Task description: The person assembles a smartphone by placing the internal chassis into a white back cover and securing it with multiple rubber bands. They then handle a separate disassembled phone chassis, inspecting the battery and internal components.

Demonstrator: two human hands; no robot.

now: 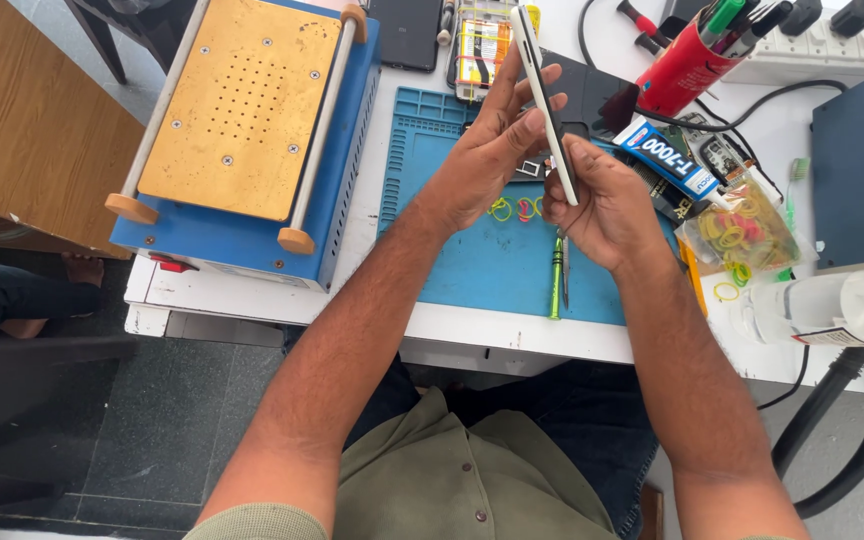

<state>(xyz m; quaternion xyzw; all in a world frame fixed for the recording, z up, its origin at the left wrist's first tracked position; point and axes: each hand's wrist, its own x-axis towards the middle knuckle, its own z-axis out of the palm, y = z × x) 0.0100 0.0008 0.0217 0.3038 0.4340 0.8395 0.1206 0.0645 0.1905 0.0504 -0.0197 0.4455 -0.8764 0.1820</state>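
Above the blue mat (452, 255), both hands grip a white phone (544, 95) by its thin edge — left hand (492, 150) on one side, right hand (602, 205) low down. A weak grip could drop it onto the green tool (556, 275) — or the rubber bands (517, 208).

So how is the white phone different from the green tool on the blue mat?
The white phone is up in the air, gripped by the left hand and right hand; the green tool lies flat on the blue mat, untouched. The phone is white, long and wide, seen edge-on; the tool is bright green and far thinner. Both are long, slim things pointing away from the person.
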